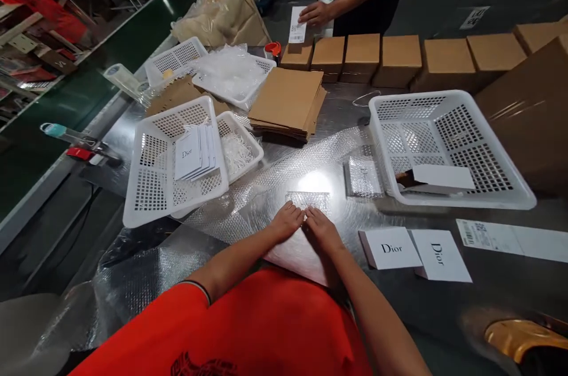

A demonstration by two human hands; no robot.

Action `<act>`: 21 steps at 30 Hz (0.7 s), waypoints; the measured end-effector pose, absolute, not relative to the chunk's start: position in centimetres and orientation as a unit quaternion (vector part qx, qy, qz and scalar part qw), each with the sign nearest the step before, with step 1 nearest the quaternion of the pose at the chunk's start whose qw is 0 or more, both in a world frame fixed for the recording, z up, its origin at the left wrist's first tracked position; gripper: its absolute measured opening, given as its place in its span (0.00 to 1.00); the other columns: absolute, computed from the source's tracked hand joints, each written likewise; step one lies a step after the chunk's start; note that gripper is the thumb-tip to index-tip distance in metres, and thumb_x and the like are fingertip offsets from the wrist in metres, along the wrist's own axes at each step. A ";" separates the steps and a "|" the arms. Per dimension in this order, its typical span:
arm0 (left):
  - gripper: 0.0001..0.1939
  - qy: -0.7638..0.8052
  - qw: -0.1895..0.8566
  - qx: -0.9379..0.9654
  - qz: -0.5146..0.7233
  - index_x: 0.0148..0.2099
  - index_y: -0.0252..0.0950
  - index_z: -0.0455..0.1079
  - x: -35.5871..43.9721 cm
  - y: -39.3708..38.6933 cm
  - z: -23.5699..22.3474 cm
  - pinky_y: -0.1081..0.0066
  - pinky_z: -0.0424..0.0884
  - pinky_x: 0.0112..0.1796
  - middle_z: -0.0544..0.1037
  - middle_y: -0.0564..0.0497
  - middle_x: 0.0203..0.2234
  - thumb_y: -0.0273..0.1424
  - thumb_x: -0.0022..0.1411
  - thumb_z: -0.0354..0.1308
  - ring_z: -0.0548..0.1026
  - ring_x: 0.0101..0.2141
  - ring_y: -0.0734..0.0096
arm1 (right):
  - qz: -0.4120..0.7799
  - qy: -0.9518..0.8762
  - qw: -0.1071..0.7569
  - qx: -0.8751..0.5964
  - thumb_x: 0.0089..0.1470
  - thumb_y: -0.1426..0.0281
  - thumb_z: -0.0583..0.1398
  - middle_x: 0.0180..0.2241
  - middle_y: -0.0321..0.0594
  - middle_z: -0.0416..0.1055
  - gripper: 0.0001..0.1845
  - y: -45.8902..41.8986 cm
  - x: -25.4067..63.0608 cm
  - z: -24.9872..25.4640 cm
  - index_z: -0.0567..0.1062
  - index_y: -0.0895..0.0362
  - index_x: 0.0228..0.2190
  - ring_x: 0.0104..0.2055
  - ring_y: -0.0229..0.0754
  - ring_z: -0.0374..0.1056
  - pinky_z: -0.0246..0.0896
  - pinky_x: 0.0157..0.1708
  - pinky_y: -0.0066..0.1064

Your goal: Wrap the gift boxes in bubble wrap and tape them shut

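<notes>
My left hand (287, 222) and my right hand (323, 230) meet in front of my body, fingers curled and pressed down on the bubble wrap (266, 201). A patch of it bunches just beyond my fingertips, under a bright glare. Whether a box lies inside that fold I cannot tell. The clear sheet runs from the lower left up to the table's middle. To the right of my hands lie two white boxes, one Dior box (392, 248) and another Dior box (441, 255) turned sideways. A bubble-wrapped box (362, 177) sits beyond them.
At left, a white basket (133, 187) holds several Dior boxes. A larger basket (510, 172) stands at right, near a label strip (519, 240). Cardboard sheets (286, 98) are stacked ahead. Brown cartons (402, 60) line the far edge, where a co-worker's hands (316, 12) handle a label.
</notes>
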State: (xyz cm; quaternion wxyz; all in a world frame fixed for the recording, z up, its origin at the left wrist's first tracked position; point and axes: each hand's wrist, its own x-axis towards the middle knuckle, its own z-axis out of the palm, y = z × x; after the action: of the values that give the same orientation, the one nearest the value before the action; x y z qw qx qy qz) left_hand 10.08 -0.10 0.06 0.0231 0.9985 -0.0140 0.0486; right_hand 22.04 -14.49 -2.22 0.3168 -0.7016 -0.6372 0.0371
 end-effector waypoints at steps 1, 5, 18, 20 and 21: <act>0.11 -0.016 0.025 0.998 0.048 0.46 0.30 0.73 10.2 0.0 0.0 0.56 0.73 0.51 0.80 0.45 0.33 0.25 0.71 0.49 0.79 0.37 0.63 | 0.034 -0.630 0.324 -0.705 0.64 0.76 0.49 0.49 0.47 0.78 0.17 -14.3 21.9 -2.0 0.77 0.57 0.41 0.56 0.45 0.72 0.67 0.59 0.43; 0.12 -0.027 0.036 0.998 0.050 0.46 0.29 0.74 10.2 -0.3 -1.0 0.56 0.73 0.56 0.81 0.41 0.43 0.23 0.70 0.48 0.78 0.49 0.60 | 0.006 -0.575 0.344 -0.742 0.66 0.74 0.47 0.47 0.46 0.78 0.18 -15.9 21.8 0.0 0.76 0.56 0.43 0.53 0.44 0.73 0.68 0.57 0.41; 0.15 -0.005 0.130 0.986 0.104 0.50 0.35 0.74 9.5 0.3 -1.9 0.58 0.77 0.55 0.82 0.43 0.47 0.22 0.67 0.48 0.78 0.52 0.62 | -0.089 0.273 0.175 -0.942 0.41 0.55 0.62 0.49 0.78 0.69 0.43 -46.2 28.2 -0.9 0.70 0.66 0.56 0.53 0.80 0.66 0.59 0.46 0.72; 0.15 -0.004 0.149 0.983 0.110 0.49 0.35 0.74 9.5 0.4 -1.6 0.57 0.77 0.54 0.82 0.44 0.46 0.25 0.69 0.48 0.78 0.51 0.62 | -0.025 0.290 0.151 -0.945 0.40 0.53 0.61 0.48 0.85 0.67 0.49 -46.0 29.2 -0.8 0.68 0.75 0.56 0.53 0.83 0.65 0.56 0.46 0.75; 0.14 -0.005 0.159 0.981 0.108 0.49 0.36 0.74 9.6 0.5 -1.4 0.57 0.77 0.55 0.82 0.44 0.46 0.26 0.70 0.48 0.78 0.51 0.63 | -0.012 0.279 0.146 -0.949 0.40 0.52 0.61 0.47 0.89 0.65 0.51 -45.9 29.6 -0.7 0.67 0.79 0.55 0.53 0.85 0.64 0.54 0.45 0.76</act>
State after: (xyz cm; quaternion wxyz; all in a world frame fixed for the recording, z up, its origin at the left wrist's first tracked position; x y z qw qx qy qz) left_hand 9.57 0.47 -1.37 0.1586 0.9814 -0.0051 0.1084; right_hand 29.61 -45.87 -0.66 0.1463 -0.9489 0.2793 -0.0118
